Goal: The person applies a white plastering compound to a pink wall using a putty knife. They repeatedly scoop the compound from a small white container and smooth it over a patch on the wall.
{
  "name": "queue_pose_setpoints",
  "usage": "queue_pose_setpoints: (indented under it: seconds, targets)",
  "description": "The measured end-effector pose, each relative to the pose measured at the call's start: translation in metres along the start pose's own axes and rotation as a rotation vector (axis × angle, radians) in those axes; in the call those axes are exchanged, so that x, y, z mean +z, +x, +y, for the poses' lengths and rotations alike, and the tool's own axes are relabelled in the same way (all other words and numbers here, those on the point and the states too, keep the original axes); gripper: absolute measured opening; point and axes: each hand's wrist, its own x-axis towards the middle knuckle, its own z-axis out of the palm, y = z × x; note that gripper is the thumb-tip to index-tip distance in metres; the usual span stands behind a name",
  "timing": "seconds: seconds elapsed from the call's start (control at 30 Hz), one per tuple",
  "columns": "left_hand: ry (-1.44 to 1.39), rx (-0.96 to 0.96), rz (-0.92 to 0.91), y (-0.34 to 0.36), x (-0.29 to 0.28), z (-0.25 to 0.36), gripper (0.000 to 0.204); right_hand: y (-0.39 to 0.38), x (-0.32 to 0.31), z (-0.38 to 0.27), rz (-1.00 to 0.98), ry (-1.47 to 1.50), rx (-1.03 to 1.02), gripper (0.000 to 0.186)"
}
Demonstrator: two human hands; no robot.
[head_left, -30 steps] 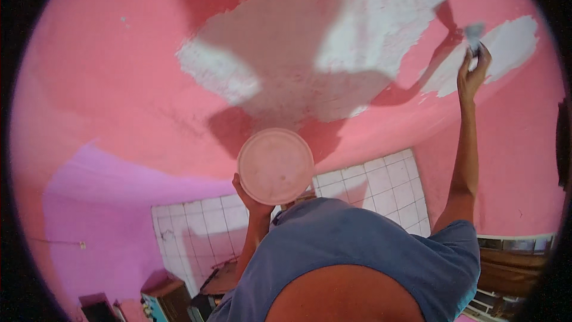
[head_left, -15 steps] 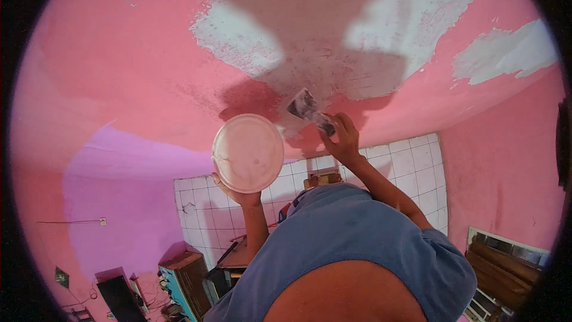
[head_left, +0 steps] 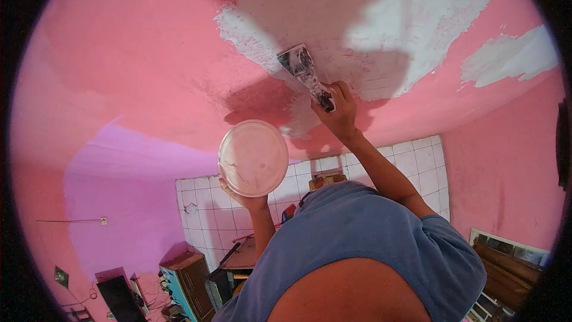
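My right hand (head_left: 339, 109) is closed round the handle of a putty knife (head_left: 304, 71). The broad blade, smeared with white filler, lies against or very close to the left part of a pale grey-white patch (head_left: 411, 42) on the pink wall (head_left: 149, 71). My left hand (head_left: 244, 198) holds up a round pale pinkish lid (head_left: 253, 158) from below; most of its fingers are hidden behind it. A little filler clings to the lid's left side and face. Shadows of my arms and body fall across the patch.
White tiles (head_left: 205, 226) cover the lower wall. A second pale patch (head_left: 506, 56) is at upper right, and a purple painted area (head_left: 125, 185) at left. Low on the left stand a cabinet (head_left: 187, 280) and a black flat panel (head_left: 122, 298). Brown boards (head_left: 506, 274) lean at lower right.
My right hand has moved the putty knife upward and slightly left along the patch. The lid in my left hand has shifted a little right and down in the view.
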Motion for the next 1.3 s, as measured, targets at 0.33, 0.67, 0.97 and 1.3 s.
queue_pose_setpoints:
  seconds: [0.33, 0.67, 0.97, 1.3]
  targets:
    - [0.169, -0.014, -0.077, 0.000, 0.021, -0.012, 0.066, 0.002, -0.006, -0.003, 0.075, -0.107, 0.010, 0.036]
    - [0.182, -0.106, -0.137, 0.007, 0.019, -0.012, 0.067, 0.004, -0.002, 0.000, 0.067, -0.094, 0.069, 0.036]
    - [-0.047, -0.205, -0.165, 0.015, 0.006, -0.006, 0.064, -0.050, -0.018, 0.009, -0.021, -0.108, 0.240, 0.035]
    - [0.001, -0.219, -0.127, 0.019, 0.006, -0.008, 0.068, -0.006, 0.014, -0.002, 0.021, -0.101, -0.001, 0.037]
